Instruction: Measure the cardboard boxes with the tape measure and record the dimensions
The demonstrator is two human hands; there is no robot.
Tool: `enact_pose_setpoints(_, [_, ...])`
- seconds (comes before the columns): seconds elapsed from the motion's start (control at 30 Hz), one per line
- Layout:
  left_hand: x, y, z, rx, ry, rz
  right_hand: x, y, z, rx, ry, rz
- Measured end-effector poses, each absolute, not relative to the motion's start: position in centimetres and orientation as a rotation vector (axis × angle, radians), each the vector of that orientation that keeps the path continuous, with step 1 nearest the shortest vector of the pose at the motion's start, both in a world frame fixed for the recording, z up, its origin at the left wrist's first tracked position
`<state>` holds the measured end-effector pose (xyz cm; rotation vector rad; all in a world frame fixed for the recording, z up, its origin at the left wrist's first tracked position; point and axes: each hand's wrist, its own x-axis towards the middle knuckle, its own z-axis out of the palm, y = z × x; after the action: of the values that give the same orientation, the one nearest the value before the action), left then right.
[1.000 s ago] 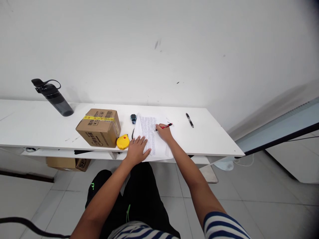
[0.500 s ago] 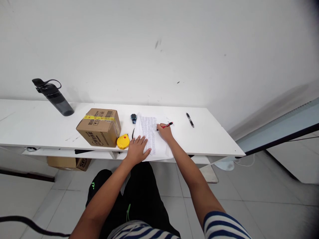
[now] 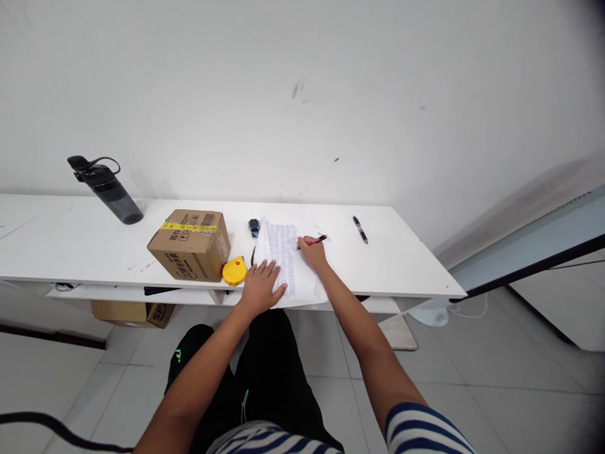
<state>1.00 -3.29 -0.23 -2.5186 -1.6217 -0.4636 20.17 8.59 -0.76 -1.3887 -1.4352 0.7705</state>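
A sheet of paper point(image 3: 283, 252), covered in handwritten lines over much of its face, lies near the front edge of the white table. My left hand point(image 3: 261, 287) rests flat on the paper's lower left part, fingers spread. In my right hand point(image 3: 312, 253) a red and black pen point(image 3: 317, 239) is gripped, its tip at the right end of the written lines. Just left of my left hand sits a yellow tape measure point(image 3: 234, 271). Behind the paper's left corner is a watch point(image 3: 254, 227) with a dark strap.
A cardboard box point(image 3: 189, 249) with yellow measuring tape across it stands left of the tape measure. Farther left is a dark water bottle point(image 3: 116, 198). A second pen point(image 3: 360, 229) lies to the right on the white table point(image 3: 397, 265). Another box point(image 3: 132, 313) is underneath.
The whole view has shifted slightly. The right hand and pen stay at nearly the same spot on the paper, the pen tilted a little differently. The left hand remains flat.
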Motion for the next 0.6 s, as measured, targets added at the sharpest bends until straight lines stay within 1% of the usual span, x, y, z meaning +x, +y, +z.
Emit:
enact_pose_setpoints(0.5, [0.85, -3.17, 0.03, -2.541, -1.620, -0.475, 20.26, 8.34, -0.55, -1.386, -1.425, 0.756])
enact_pose_setpoints(0.6, [0.25, -3.09, 0.70, -2.626, -1.540, -0.460, 20.22, 8.14, -0.34, -1.362, -1.444, 0.755])
